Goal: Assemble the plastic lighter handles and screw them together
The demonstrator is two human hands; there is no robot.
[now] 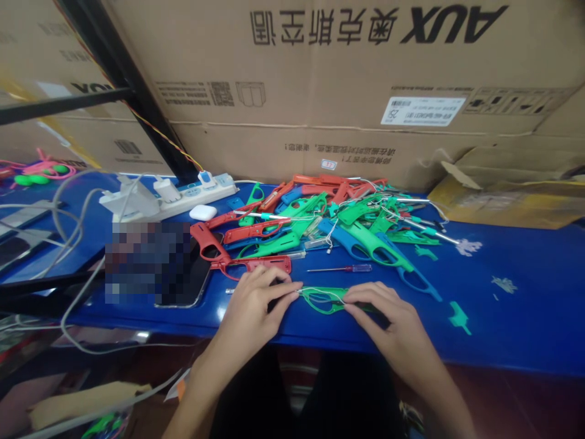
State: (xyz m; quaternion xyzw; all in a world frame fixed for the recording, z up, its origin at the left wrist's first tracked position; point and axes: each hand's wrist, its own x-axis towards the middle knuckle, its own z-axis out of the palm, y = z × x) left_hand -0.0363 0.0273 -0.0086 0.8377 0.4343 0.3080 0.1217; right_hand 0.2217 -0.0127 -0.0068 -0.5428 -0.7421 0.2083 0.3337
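A green plastic lighter casing with a looped handle lies flat near the front of the blue table. Across it runs a thin white wire. At the casing's left end, my left hand is closed, thumb and forefinger pinching the wire. My right hand pinches the wire at the other end, its fingers close over the casing, part of which they hide. Just behind the hands lies a screwdriver with a purple handle. A red casing lies beyond my left hand.
Behind is a heap of red, green and blue casings with metal rods and wires. A phone, a white earbud case and a power strip stand left. Green scraps lie right. Cardboard boxes wall the back.
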